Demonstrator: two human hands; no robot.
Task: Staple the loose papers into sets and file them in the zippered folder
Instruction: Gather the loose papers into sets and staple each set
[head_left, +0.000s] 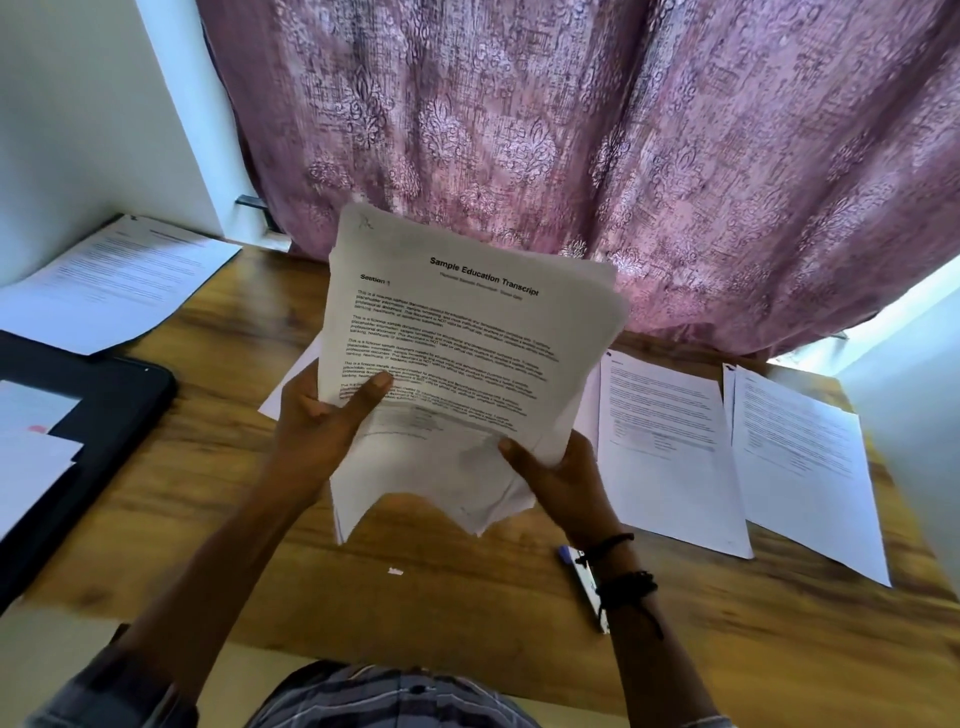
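I hold a stack of printed papers (467, 343) upright above the middle of the wooden table (218, 467); its top sheet is headed "Sample Education Transcript". My left hand (322, 421) grips the stack's left edge, thumb on the front. My right hand (561, 478) grips the lower right corner. The black zippered folder (109, 415) lies open at the left edge with white sheets in it. A stapler (584, 582), blue-tipped, lies on the table partly hidden under my right wrist. One more sheet (291, 389) lies flat behind the held stack.
Two sets of printed pages lie side by side on the right, one (670, 447) nearer the middle and one (805, 467) at the edge. Another set (119, 280) lies at the far left. A purple patterned curtain (571, 130) hangs behind the table. A small scrap (396, 571) lies near the front.
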